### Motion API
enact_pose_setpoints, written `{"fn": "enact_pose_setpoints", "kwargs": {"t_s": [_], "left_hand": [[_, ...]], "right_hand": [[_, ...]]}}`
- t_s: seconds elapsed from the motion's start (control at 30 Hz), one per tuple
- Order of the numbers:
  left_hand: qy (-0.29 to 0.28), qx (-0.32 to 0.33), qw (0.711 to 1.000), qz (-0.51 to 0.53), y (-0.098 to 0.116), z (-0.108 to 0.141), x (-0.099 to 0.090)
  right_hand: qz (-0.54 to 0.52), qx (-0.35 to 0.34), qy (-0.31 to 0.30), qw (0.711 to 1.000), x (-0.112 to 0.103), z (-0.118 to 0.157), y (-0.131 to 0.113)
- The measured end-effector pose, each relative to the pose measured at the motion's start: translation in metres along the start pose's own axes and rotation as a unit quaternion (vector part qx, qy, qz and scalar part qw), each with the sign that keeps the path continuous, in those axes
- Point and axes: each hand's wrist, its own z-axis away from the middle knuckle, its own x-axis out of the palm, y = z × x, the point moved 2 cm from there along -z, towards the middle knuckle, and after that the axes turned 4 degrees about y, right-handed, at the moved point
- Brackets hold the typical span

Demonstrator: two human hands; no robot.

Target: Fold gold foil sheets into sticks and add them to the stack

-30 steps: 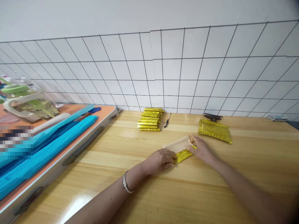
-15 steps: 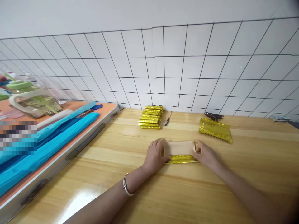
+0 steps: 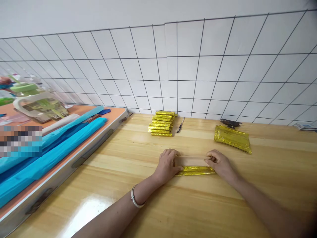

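Note:
Between my hands on the table is a sheet of gold foil paper (image 3: 195, 171), its front edge a narrow shiny gold strip and its plain beige side standing up behind. My left hand (image 3: 167, 167) grips the left end, thumb on the gold strip, fingers behind the beige part. At the right end, my right hand (image 3: 220, 165) pinches the top corner of the beige part between thumb and forefinger. Beyond my left hand lies a stack of rolled or folded gold foil strips (image 3: 162, 124). A pile of flat gold foil sheets (image 3: 232, 138) lies beyond my right hand.
A pen (image 3: 180, 126) lies beside the folded strips. Behind the flat sheets rests a black clip (image 3: 231, 123). At left, an orange-topped table (image 3: 116, 114) holds blue rolled material (image 3: 74, 145) and a clear bag (image 3: 44, 107). A white gridded wall (image 3: 138, 69) closes the back.
The beige part has tilted and looks lower and thinner. My right fingers have shifted from the end's side to a pinch on its upper corner. The view has moved slightly.

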Motion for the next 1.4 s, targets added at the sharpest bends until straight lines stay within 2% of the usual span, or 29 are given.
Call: {"fn": "enact_pose_setpoints", "kwargs": {"t_s": [0.1,0.2,0.27,0.37,0.6,0.87,1.0,1.1,1.2,1.3,1.4], "left_hand": [[0.01,0.071,0.996,-0.044,0.01,0.004,-0.004],[-0.012,0.143,0.986,-0.085,0.019,0.007,-0.007],[-0.032,0.165,0.981,-0.093,0.021,0.008,-0.008],[-0.052,0.161,0.981,-0.092,0.021,0.007,-0.008],[-0.063,0.152,0.982,-0.093,0.018,0.008,-0.007],[-0.099,0.172,0.975,-0.099,0.016,0.01,-0.001],[-0.113,0.185,0.968,-0.124,0.018,0.011,-0.003],[-0.117,0.191,0.964,-0.143,0.022,0.013,-0.005],[-0.119,0.191,0.961,-0.162,0.028,0.015,-0.006],[-0.113,0.178,0.96,-0.183,0.036,0.018,-0.003],[-0.118,0.166,0.962,-0.181,0.043,0.022,-0.002]], "right_hand": [[0.04,-0.08,-0.012,0.996,-0.005,0.001,-0.006],[0.116,-0.143,-0.016,0.983,-0.01,0.004,-0.013],[0.156,-0.165,-0.023,0.974,-0.011,0.006,-0.016],[0.178,-0.185,-0.037,0.966,-0.012,0.009,-0.017],[0.145,-0.204,-0.047,0.967,-0.012,0.007,-0.013],[0.143,-0.211,-0.05,0.966,-0.01,0.007,-0.01],[0.144,-0.209,-0.058,0.965,-0.016,0.005,-0.012],[0.182,-0.195,-0.057,0.962,-0.024,0.007,-0.023],[0.226,-0.179,-0.026,0.957,-0.028,0.021,-0.047],[0.228,-0.204,-0.075,0.949,-0.018,0.044,-0.073],[0.242,-0.179,-0.126,0.945,-0.006,0.056,-0.083]]}}
